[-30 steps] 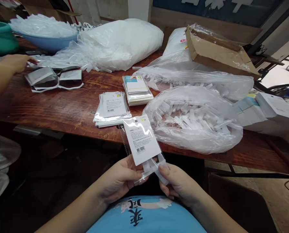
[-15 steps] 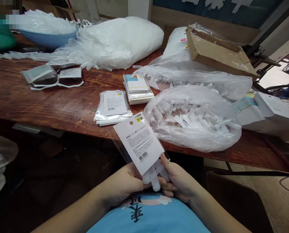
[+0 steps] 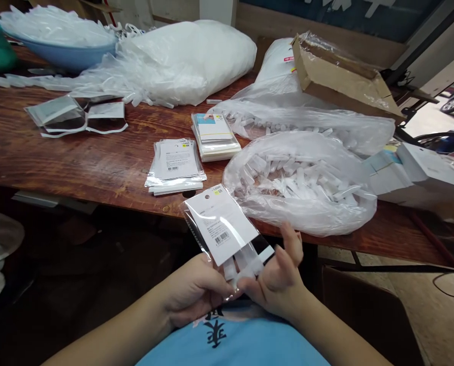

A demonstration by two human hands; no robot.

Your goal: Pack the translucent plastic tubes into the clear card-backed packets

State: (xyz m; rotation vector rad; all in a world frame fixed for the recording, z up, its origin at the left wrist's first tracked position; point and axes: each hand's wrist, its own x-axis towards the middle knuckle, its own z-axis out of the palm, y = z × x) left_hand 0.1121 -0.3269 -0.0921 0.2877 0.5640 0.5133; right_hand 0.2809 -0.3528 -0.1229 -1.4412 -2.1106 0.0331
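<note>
Low in front of my blue shirt is a clear plastic packet (image 3: 263, 239) with a white printed card (image 3: 221, 223) inside. Several translucent white plastic tubes (image 3: 246, 259) show in it below the card. My left hand (image 3: 198, 290) grips the packet's lower left corner between thumb and fingers. At the lower right side my right hand (image 3: 282, 279) has its fingers spread and raised, while the thumb side touches the packet's bottom end. Just beyond, on the table, lies a stack of similar carded packets (image 3: 176, 162).
A second packet stack (image 3: 215, 137) sits behind the first on the wooden table (image 3: 108, 168). To the right, an open plastic bag (image 3: 306, 218) holds many loose tubes. Further back are a full white bag (image 3: 212, 61), a blue basin (image 3: 70, 55) of tubes and a cardboard box (image 3: 349, 84).
The packet now surrounds the tubes, whose ends stuck out below the card before. My right hand has let go of its edge and spread its fingers. The view has shifted slightly.
</note>
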